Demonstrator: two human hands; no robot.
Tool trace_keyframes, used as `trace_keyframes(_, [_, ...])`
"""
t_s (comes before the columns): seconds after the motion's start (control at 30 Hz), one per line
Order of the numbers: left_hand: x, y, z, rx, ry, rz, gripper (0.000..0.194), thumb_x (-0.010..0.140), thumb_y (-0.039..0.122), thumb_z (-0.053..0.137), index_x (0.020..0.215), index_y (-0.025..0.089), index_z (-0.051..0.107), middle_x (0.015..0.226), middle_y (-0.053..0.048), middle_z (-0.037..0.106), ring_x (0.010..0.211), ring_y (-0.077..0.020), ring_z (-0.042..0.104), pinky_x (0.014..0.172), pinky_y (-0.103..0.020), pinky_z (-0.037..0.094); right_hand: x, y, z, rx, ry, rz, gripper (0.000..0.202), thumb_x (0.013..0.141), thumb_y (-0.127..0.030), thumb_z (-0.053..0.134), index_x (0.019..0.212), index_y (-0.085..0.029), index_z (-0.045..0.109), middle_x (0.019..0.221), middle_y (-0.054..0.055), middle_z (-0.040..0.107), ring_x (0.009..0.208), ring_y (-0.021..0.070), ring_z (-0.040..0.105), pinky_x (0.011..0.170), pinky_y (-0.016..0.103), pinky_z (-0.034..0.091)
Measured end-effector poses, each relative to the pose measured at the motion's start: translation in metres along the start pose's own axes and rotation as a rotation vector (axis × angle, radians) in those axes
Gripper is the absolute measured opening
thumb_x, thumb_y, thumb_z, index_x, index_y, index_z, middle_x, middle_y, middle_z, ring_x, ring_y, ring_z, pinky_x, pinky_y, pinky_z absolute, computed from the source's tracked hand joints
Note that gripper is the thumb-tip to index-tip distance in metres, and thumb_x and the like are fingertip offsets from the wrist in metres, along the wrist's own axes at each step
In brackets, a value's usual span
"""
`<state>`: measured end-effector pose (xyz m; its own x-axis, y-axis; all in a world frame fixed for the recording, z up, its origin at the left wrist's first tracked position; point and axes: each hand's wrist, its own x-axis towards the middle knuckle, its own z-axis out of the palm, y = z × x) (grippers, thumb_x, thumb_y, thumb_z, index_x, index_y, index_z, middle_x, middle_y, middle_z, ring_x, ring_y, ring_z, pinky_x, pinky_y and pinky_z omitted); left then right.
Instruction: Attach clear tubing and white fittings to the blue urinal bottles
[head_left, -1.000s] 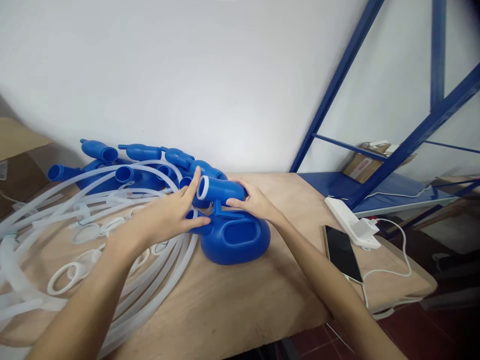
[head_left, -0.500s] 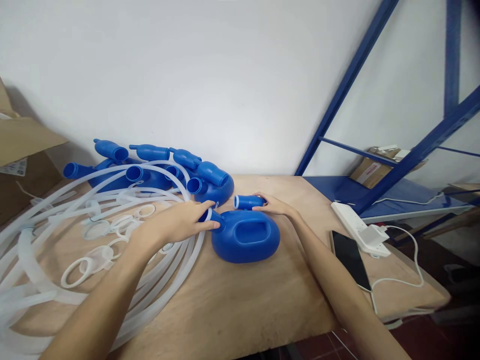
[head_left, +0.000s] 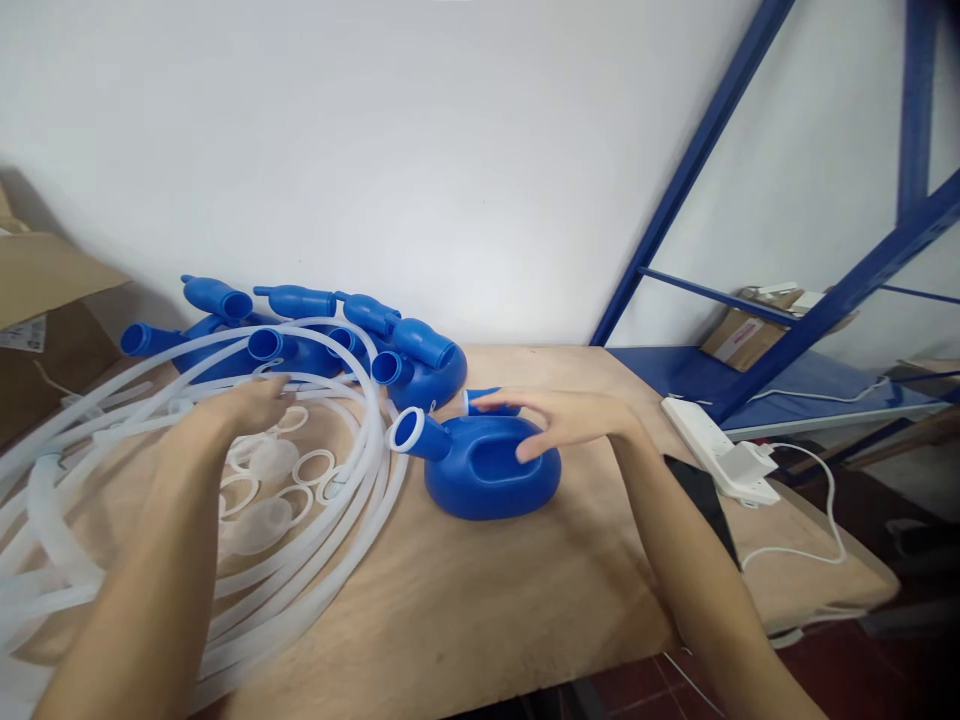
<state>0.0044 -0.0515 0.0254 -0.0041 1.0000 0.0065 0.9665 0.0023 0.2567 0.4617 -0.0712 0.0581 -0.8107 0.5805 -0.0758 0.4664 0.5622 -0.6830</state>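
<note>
A blue jug (head_left: pixel 480 497) with a white ring on its mouth lies on the wooden table (head_left: pixel 465 610). My right hand (head_left: pixel 562 418) is over the jug's top right part, thumb at the recessed handle and fingers spread. Behind the jug, a small blue piece (head_left: pixel 491 397) with a white rim is partly covered by those fingers. My left hand (head_left: pixel 251 400), somewhat blurred, hovers over the coiled clear tubes (head_left: pixel 367 440), near white rings and translucent caps (head_left: pixel 274 457); its fingers are too smeared to tell whether they hold anything.
Several blue jugs and blue spouted pieces (head_left: pixel 424 343) stand at the back left by the wall. A cardboard box (head_left: pixel 67 350) is at the far left. On the right are a white power strip (head_left: pixel 694 435), a black phone (head_left: pixel 703 505) with cable, and a blue metal shelf (head_left: pixel 652 370).
My left hand has let go of the jug's neck and moved left to the tubes and rings. My right hand has come off the small blue piece and moved over the jug.
</note>
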Motion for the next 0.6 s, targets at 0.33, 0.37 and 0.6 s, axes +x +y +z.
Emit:
trace_keyframes(0.33, [-0.053,0.066,-0.013,0.078,-0.189,0.163,0.045,0.095,0.057,0.040,0.090,0.020,0.065,0.094,-0.012,0.075,0.083,-0.0292,0.071,0.076,-0.038,0.053,0.020,-0.007,0.012,-0.190,-0.046,0.130,0.056,0.093,-0.054,0.069,0.144,-0.032,0.063,0.138,0.004,0.070,0.123,0.0295,0.065,0.102,0.038,0.049])
trace_keyframes(0.37, [-0.062,0.085,-0.012,0.110,-0.195,0.211,0.047,0.098,0.056,0.036,0.087,0.020,0.064,0.092,-0.012,0.075,0.082,-0.0286,0.070,0.076,-0.038,0.053,0.020,-0.004,0.009,-0.179,-0.067,0.181,0.056,0.092,-0.056,0.070,0.140,-0.029,0.064,0.134,0.005,0.071,0.118,0.0293,0.066,0.098,0.037,0.050])
trace_keyframes(0.6, [-0.080,0.168,0.042,0.308,-0.297,0.220,0.030,0.091,0.013,0.053,0.113,0.014,0.072,0.109,-0.019,0.077,0.102,-0.0332,0.074,0.080,-0.038,0.056,0.021,0.003,0.000,-0.115,-0.141,0.256,0.044,0.084,-0.060,0.073,0.103,-0.020,0.068,0.098,0.003,0.071,0.089,0.0221,0.064,0.077,0.031,0.047])
